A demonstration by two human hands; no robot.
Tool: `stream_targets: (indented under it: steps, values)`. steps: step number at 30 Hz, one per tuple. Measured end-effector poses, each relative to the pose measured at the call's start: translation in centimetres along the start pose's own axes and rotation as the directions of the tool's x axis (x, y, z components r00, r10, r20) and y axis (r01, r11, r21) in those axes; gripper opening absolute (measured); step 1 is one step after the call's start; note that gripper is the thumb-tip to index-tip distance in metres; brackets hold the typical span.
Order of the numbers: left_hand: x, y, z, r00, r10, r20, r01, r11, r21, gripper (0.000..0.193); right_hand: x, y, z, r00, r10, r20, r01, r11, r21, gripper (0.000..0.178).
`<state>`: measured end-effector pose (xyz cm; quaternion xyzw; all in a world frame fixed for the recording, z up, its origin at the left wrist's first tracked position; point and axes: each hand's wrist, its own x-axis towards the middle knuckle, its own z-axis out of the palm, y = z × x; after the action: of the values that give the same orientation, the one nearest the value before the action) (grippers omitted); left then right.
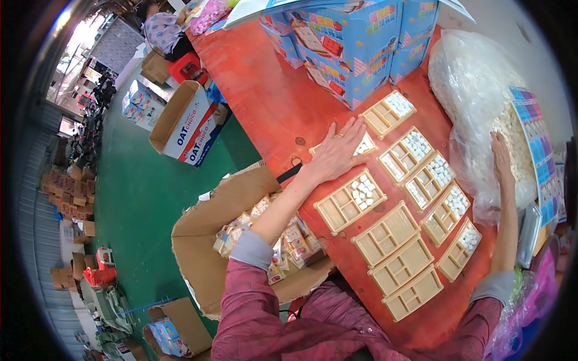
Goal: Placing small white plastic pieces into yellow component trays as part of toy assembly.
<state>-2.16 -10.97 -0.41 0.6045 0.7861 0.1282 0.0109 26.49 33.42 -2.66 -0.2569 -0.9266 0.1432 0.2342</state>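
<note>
My left hand (pixel 342 151) lies flat with its fingers stretched over a beige compartment tray, covering most of it; white pieces (pixel 366 145) show in the tray beside my fingers. Close by, another beige tray (pixel 335 212) has small white pieces loosely heaped in one compartment. At the right, my right hand (pixel 503 157) reaches to the mouth of a clear plastic bag (pixel 466 90) full of small white pieces (pixel 512 129). Its fingers look extended, with nothing visible in them. Between my hands stand several trays (pixel 406 154) with white pieces in their largest compartment.
Trays without pieces (pixel 385 233) lie nearer me on the red table (pixel 271 114). Blue printed boxes (pixel 355 54) are stacked at the back. An open carton (pixel 208 253) holding small packs (pixel 295 240) stands by the table's left edge. A colourful printed sheet (pixel 533 141) is beside the bag.
</note>
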Motion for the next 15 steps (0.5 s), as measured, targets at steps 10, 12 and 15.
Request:
stream_targets:
  steps: [10,12,15]
  values:
    - [-0.1,-0.2,0.2,0.999,-0.032,0.027,0.032,0.999,0.008,0.079,1.0,-0.8,-0.2,0.973,0.185,0.139,-0.214,0.948,0.236,0.030]
    - [0.6,0.3,0.0,1.000,-0.024,0.012,0.025,0.999,-0.046,0.077,1.3,1.5,-0.8,0.989,0.140,0.046,-0.145,0.983,0.115,0.029]
    - [-0.2,-0.7,-0.1,0.999,-0.038,0.010,0.037,0.999,0.024,0.080,1.5,-2.0,-0.4,0.965,0.239,-0.110,-0.189,0.920,0.343,0.031]
